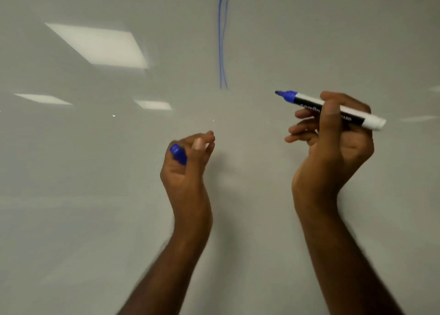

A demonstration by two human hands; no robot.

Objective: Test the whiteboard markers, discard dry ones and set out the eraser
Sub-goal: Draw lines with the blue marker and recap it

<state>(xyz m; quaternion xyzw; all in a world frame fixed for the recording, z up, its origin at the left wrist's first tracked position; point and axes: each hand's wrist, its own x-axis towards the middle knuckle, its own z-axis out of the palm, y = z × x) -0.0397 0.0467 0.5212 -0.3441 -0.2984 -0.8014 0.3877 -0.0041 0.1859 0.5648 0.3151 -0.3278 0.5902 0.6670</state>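
Observation:
A whiteboard (95, 195) fills the whole view. Two thin blue vertical lines (222, 43) are drawn on it near the top centre. My right hand (333, 147) holds an uncapped blue whiteboard marker (307, 101), white and black barrel, tip pointing left and off the board, below and right of the lines. My left hand (188, 167) is closed around the marker's blue cap (178, 153), lower and to the left of the marker tip. No eraser is in view.
Ceiling lights reflect off the glossy board at the upper left (100, 45) and middle left (152, 105). Both forearms rise from the bottom edge of the view.

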